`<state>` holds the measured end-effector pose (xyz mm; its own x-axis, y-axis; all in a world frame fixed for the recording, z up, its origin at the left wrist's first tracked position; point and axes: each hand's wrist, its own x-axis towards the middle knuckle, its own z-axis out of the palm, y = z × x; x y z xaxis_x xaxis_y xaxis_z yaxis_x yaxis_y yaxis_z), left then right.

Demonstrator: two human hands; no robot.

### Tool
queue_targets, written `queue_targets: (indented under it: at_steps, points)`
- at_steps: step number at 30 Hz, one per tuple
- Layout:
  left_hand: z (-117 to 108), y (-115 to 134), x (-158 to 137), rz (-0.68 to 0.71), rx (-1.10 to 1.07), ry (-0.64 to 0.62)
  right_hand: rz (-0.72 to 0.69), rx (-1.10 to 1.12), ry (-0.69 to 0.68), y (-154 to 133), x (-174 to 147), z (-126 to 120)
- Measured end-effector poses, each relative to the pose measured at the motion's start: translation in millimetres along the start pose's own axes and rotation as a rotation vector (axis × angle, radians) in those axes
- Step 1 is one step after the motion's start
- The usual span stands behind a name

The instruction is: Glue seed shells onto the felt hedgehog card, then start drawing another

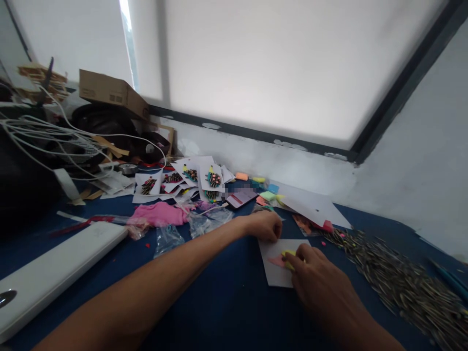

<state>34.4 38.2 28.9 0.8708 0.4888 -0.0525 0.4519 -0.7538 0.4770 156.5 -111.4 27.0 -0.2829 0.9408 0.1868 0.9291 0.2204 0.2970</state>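
Note:
A small white paper card (pixel 276 278) lies flat on the blue table. It carries a patch of pink modelling clay (pixel 277 262) with yellow modelling clay (pixel 290 260) beside it. My right hand (pixel 321 278) reaches over the card's right side, its fingers closed on the yellow clay against the paper. At the card's upper edge rests my left hand (pixel 266 226), with curled fingers. Whatever those fingers may hold is hidden.
Sunflower seeds (pixel 398 273) are heaped along the right. Behind are a phone (pixel 241 197), coloured clay blocks (pixel 268 195) and a large white sheet (pixel 316 204). Seed-covered cards (pixel 214 178), pink clay (pixel 159 213), plastic bags (pixel 204 223) and a white device (pixel 69 265) lie left.

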Motion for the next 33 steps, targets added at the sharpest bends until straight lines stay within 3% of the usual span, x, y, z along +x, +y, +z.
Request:
queue_targets:
  at_steps: [15,28,33]
  points:
    - [-2,2,-3,0.0,0.008,0.005,0.047,0.011,-0.117,-6,2,1]
    - [0,-1,-1,0.011,-0.005,-0.002,-0.015,-0.022,-0.04,-6,1,5]
    - [0,-1,-1,0.02,-0.019,0.008,0.049,-0.016,-0.074,-1,1,-4]
